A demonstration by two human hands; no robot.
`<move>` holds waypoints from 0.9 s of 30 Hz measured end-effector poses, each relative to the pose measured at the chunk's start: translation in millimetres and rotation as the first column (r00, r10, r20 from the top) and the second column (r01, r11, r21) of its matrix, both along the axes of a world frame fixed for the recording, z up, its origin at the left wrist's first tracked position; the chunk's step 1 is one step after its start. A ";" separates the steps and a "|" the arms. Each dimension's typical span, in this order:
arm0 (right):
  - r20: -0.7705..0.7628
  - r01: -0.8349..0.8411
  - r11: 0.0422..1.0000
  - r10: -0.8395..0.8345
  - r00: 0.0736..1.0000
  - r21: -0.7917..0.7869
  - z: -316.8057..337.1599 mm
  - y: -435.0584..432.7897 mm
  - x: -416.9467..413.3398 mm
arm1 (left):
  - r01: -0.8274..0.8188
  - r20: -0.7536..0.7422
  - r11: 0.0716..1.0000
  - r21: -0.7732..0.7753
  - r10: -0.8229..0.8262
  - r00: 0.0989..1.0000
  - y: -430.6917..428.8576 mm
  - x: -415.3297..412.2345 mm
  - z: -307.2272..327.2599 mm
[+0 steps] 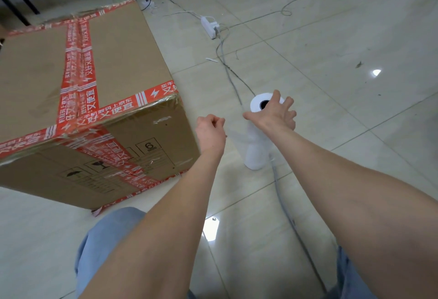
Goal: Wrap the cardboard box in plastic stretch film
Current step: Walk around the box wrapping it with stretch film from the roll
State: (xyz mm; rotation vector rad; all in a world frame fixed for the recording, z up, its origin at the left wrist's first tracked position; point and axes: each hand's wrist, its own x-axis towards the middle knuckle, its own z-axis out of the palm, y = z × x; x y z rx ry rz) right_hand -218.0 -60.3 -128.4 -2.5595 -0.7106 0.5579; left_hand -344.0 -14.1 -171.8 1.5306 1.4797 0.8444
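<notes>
A: Box first, quick.
B: Cardboard box (113, 62), big, brown, closed, sitting on the floor (331, 50) at 9 to 10 o'clock of the view. Red tape (78, 62) with white print crosses the top and lines the edges. Black handling symbols on the near side.

A: Film?
B: Stretch film roll (257, 154), white, upright on the floor at the box's 3 o'clock, apart from it. A thin clear sheet (237, 133) stretches off the roll toward 9 o'clock.

A: Hands?
B: Left hand (211, 130): fingers curled, looks to be pinching the sheet's edge. Right hand (276, 115): fingers spread, over the roll's top end.

A: Anything else?
B: Grey cable (282, 199) runs past the roll up to a white power strip (209, 26) at 12 o'clock.
</notes>
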 end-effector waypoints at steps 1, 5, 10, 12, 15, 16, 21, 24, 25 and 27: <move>-0.013 0.003 1.000 -0.003 1.000 0.000 0.8 -0.6 -0.9 | -0.019 0.029 1.000 -0.011 0.020 0.999 -1.3 -0.9 0.6; 0.036 -0.070 0.997 0.071 0.997 -0.017 3.8 -4.3 -10.0 | -0.122 0.177 0.985 -0.119 0.142 0.974 -8.9 -5.4 11.7; 0.098 -0.214 0.969 0.226 0.969 -0.124 13.4 -7.3 -18.8 | -0.177 0.167 0.976 -0.129 0.198 0.966 -7.6 -24.0 21.5; 0.110 -0.281 0.943 0.303 0.946 -0.180 18.3 -8.0 -15.8 | -0.190 0.148 0.975 -0.113 0.206 0.967 -6.4 -30.4 22.9; 0.120 -0.410 0.878 0.447 0.886 -0.245 23.2 -7.6 -10.2 | -0.235 0.144 0.965 -0.117 0.251 0.957 -2.3 -37.0 24.4; 0.116 -0.447 0.856 0.487 0.866 -0.259 24.2 -7.1 -8.4 | -0.250 0.136 0.961 -0.119 0.265 0.955 -1.6 -38.9 25.2; 0.061 -0.486 0.849 0.507 0.860 -0.209 22.4 -1.1 -7.6 | -0.250 0.103 0.963 -0.099 0.260 0.960 -3.7 -44.4 24.6; 0.047 -0.360 0.924 0.368 0.929 -0.130 18.5 1.6 -12.7 | -0.223 0.099 0.971 -0.086 0.231 0.968 -7.7 -45.5 22.2; 0.046 -0.337 0.933 0.345 0.938 -0.131 16.1 1.1 -14.7 | -0.212 0.088 0.974 -0.077 0.219 0.972 -8.7 -46.2 20.7; 0.055 -0.326 0.937 0.334 0.941 -0.127 11.6 -0.9 -17.6 | -0.183 0.040 0.982 -0.053 0.185 0.982 -10.8 -48.1 17.9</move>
